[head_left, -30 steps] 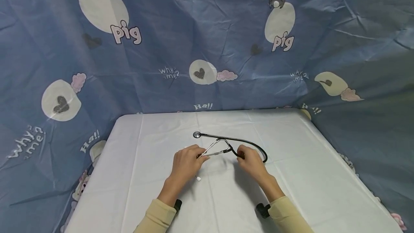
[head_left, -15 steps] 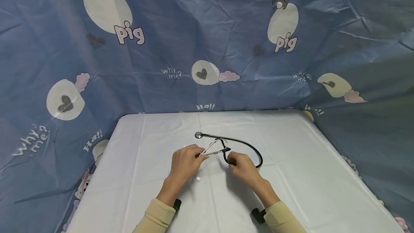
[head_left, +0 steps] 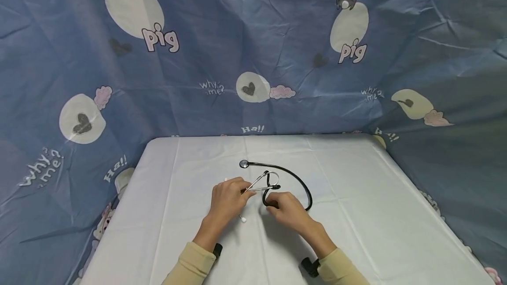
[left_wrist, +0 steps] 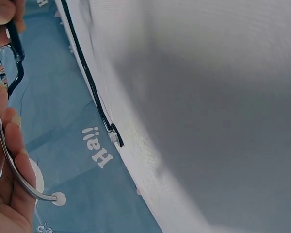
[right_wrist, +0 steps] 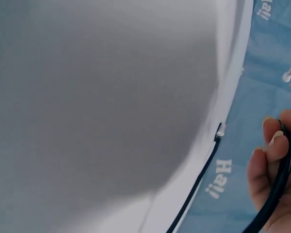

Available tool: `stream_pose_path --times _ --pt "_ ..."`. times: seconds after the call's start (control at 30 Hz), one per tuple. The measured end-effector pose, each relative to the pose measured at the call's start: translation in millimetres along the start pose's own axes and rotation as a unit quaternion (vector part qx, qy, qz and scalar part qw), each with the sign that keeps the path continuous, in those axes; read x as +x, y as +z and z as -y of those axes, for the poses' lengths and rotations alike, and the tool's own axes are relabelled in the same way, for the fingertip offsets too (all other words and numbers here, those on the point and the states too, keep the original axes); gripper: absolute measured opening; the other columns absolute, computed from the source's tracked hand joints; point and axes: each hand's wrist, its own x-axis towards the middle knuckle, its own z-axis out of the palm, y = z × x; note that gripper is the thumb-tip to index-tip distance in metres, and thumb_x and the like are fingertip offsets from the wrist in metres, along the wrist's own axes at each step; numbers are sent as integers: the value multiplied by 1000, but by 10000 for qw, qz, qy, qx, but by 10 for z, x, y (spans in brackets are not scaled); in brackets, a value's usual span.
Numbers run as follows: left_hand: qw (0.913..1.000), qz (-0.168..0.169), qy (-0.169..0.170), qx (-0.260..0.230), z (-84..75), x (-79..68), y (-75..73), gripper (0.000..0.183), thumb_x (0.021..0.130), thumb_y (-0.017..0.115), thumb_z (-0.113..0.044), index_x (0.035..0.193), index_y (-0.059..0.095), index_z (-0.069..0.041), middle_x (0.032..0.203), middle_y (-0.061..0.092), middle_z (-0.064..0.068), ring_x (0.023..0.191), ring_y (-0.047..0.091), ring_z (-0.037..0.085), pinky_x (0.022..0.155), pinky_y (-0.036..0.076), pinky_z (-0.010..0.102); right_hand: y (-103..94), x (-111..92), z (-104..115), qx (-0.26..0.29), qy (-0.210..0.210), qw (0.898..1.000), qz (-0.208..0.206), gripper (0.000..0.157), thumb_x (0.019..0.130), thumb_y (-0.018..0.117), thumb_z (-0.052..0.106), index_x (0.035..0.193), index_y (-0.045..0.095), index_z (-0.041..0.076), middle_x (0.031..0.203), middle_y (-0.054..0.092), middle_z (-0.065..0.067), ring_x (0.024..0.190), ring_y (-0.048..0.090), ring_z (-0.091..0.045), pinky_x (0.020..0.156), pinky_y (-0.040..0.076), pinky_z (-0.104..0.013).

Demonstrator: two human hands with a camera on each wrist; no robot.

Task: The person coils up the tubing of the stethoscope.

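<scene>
Blue cartoon-print backdrop (head_left: 253, 34) behind and around a white-covered table (head_left: 376, 214). Stethoscope (head_left: 295, 175) near the table's middle, black tubing looped, chest piece (head_left: 244, 164) toward the far edge. Left hand (head_left: 229, 198), fingers curled, pinches the metal ear tubes (head_left: 259, 184). Right hand (head_left: 288, 211), fingers curled, grips the tubing. White ear tip (head_left: 243, 219) beside the left hand.
</scene>
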Motion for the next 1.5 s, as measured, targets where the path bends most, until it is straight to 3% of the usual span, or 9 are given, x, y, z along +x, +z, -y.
stream_pose_path --times 0.33,0.5,0.73,0.9,1.13,1.37,1.5 --pt "10000 -58 -11 16 -3 -29 8 14 72 86 -38 79 78 -29 67 62 -18 52 51 3 48 32 21 -3 29 208 147 -189 9996 174 8 85 70 8 83 68 15 66 56 12 57 45 3 55 40 -17" --pt "10000 -29 -15 72 -7 -52 18 13 72 86 -36 77 77 -28 67 61 -18 52 50 3 47 31 21 -16 41 283 -32 -231 9996 134 8 84 70 9 83 67 16 66 55 12 58 45 1 55 40 -18" --pt "9999 68 44 78 -15 -61 6 12 73 87 -33 77 77 -27 66 61 -18 52 48 0 47 30 19 -108 58 355 -134 -264 9995 80 9 86 70 9 90 74 17 77 66 9 65 51 -1 62 45 -20" --pt "9993 234 271 79 -19 -36 -39 12 72 86 -32 77 77 -27 67 60 -18 54 47 -1 49 32 18 -198 93 360 -36 -340 9994 -35 11 89 70 10 93 76 18 86 73 8 68 56 0 64 47 -20" --pt "9960 729 491 -149 -30 -31 -85 10 76 83 -37 81 78 -30 69 59 -22 58 48 -5 53 37 17 -307 163 308 101 -504 9984 -242 11 88 72 6 94 77 14 90 75 6 80 67 -5 71 53 -23" --pt "9897 1129 773 -414 -44 -39 -110 10 79 80 -38 76 72 -33 72 59 -22 59 45 -7 53 35 16 -390 270 260 -114 -560 9967 -583 13 78 82 10 87 75 19 88 74 5 74 63 -2 67 50 -21" --pt "9890 1080 815 -598 -45 -52 -120 8 79 80 -37 79 74 -32 73 60 -22 59 45 -7 54 35 16 -413 313 204 -180 -653 9953 -694 14 76 84 15 85 75 21 83 71 10 70 58 1 65 48 -20"
